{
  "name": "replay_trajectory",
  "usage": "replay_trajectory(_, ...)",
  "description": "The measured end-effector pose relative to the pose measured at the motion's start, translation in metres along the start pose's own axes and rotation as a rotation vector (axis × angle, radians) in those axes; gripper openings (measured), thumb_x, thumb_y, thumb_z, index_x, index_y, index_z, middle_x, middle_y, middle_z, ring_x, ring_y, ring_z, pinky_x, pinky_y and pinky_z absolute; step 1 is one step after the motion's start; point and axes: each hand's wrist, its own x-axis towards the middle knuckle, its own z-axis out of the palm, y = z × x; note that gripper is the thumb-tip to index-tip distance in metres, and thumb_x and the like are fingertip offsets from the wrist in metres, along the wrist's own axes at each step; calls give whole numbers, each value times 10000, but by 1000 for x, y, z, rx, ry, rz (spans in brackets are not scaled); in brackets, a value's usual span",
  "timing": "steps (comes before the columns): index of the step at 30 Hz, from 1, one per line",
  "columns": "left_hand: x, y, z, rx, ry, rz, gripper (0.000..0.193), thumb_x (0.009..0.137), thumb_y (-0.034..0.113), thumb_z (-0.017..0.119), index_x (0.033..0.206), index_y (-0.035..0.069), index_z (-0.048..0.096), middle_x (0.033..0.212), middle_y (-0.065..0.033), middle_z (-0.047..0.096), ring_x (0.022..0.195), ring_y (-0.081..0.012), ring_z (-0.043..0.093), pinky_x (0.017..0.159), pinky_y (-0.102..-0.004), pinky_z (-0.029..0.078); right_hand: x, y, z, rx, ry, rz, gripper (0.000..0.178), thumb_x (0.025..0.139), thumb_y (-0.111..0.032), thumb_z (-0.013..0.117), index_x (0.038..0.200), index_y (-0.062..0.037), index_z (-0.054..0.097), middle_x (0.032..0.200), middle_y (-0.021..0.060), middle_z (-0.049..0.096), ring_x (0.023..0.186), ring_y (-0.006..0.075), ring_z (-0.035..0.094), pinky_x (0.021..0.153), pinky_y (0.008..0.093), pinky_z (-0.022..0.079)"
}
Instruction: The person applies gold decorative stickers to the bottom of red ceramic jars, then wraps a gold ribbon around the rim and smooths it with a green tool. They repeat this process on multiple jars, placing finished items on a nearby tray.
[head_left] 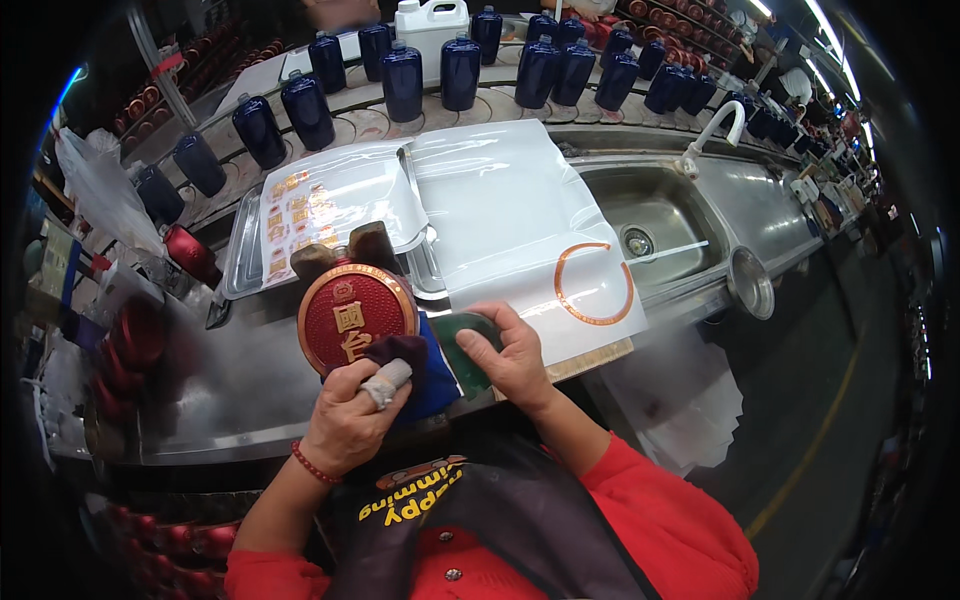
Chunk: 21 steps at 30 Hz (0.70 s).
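Note:
A red round, flat-faced bottle (325, 325) with a gold rim band and gold lettering lies tilted toward me in a dark holder (372, 243). My left hand (350, 420) is closed on a dark cloth (425, 373), pressed against the bottle's lower face; one finger wears a whitish wrap. To its right, my right hand (515, 360) grips a green, flat, see-through scraper (472, 345) between thumb and fingers. Blue cloth (440, 388) lies beneath, between the two hands. On a white sheet (500, 220) at the right rests an orange-gold ring decal (563, 290).
Behind stands a conveyor with several dark blue bottles (402, 85) and a white jug (432, 35). A metal tray (245, 245) carries a decal sheet (345, 190). A sink (690, 215) with a white faucet (715, 130) is at the right; red bottles (190, 250) crowd the left.

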Motion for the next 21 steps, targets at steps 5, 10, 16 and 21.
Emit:
replay_trajectory(5, -89, -7, 17, -98, 338, -544, 260, 837, 44, 792, 1092, 91, 787, 1152, -140, 666, 1061, -323, 607, 908, -396, 527, 6, 18, 36, -370, -237, -401, 325, 909, -187, 767, 1190, -63, 662, 1034, 101, 719, 914, 327, 649, 878, 408, 493)
replay_trajectory(10, -103, -42, 33, -32, 280, -803, 325, 999, 200, 657, 1290, 58, 683, 1330, -212, 598, 1202, -376, 555, 1037, -469, 430, 26, 26, 36, -468, -140, -508, 328, 899, -202, 779, 1174, -62, 670, 1036, 115, 715, 905, 329, 653, 868, 413, 503)
replay_trajectory(16, -72, -16, 34, 33, 227, -443, 807, 1052, 647, 321, 1527, 5, 438, 1539, -233, 477, 1472, -437, 364, 1218, -576, 178, 49, 34, 23, -329, 97, -330, 321, 977, -187, 736, 1213, -5, 615, 953, 96, 741, 830, 142, 699, 749, 285, 571)
replay_trajectory(21, -65, -43, 35, -192, 268, -637, 851, 1052, 665, 308, 1530, -30, 423, 1516, -250, 501, 1459, -409, 412, 1218, -530, 242, 51, 36, 18, -121, 29, -201, 275, 1002, -135, 688, 1225, 1, 601, 1139, 104, 708, 983, 132, 670, 831, 267, 555)
